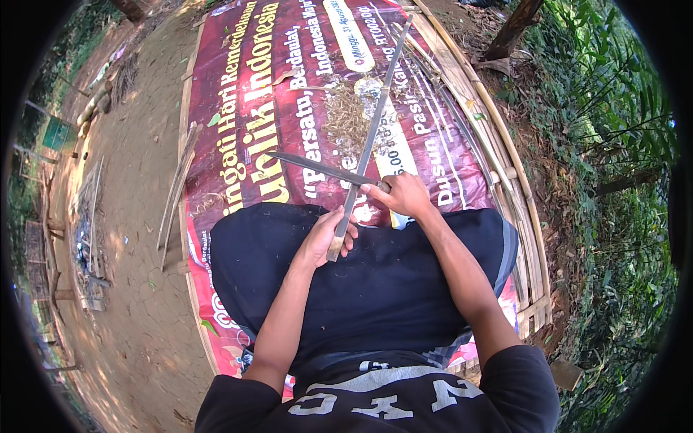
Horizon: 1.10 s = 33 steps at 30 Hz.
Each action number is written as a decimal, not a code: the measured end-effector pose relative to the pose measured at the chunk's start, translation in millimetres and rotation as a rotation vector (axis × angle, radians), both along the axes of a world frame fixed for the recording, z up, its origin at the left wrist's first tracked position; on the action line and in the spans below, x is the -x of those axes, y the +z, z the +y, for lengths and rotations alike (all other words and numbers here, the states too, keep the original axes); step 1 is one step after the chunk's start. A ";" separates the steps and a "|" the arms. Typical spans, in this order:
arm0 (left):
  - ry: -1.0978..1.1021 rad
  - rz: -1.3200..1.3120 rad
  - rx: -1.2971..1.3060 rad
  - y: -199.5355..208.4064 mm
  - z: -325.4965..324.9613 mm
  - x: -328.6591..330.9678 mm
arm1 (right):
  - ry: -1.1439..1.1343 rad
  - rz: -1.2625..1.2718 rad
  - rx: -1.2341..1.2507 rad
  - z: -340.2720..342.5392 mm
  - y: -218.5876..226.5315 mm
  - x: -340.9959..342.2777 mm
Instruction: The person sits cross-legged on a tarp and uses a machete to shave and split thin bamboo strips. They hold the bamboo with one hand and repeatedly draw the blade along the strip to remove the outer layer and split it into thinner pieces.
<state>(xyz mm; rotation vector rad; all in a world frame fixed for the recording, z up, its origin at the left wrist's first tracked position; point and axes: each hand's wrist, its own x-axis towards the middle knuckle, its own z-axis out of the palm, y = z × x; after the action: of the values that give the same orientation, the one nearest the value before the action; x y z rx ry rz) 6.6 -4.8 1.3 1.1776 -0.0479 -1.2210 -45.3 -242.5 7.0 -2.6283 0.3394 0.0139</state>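
Bamboo strip, one, long and slender, near end clamped in left hand over the lap, far end reaching toward the far edge of the red printed banner, angled so as to present its length to the blade. Knife, one, handle gripped in right hand, blade laid crosswise on the strip and pointing left, seemingly for shaving; hands apart, each closed on its own item. Shavings pile, one, mid-banner beside the strip; further split bamboo lengths, several, along the banner's right edge.
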 end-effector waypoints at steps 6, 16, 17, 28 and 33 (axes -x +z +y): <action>-0.092 -0.269 -0.194 -8.4 -5.7 4.9 | -0.041 0.072 0.033 -9.6 3.9 -2.9; -0.116 -0.318 -0.221 -9.1 -8.7 6.9 | -0.031 0.068 0.063 -6.7 8.6 -1.6; -0.110 -0.318 -0.222 -9.5 -7.5 6.9 | -0.028 0.077 0.068 -5.5 9.6 -2.4; -0.123 -0.408 -0.253 -3.2 -6.4 7.0 | -0.001 0.067 0.119 4.0 13.4 -5.5; -0.075 -0.311 -0.232 -5.2 -6.2 7.5 | -0.001 0.060 0.086 5.2 14.8 -5.0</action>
<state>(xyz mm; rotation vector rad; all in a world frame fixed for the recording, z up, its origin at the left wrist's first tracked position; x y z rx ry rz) -0.9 -11.0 -3.9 1.5746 -0.1877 -1.1194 -40.4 -237.3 21.8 -2.7172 0.3697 0.0797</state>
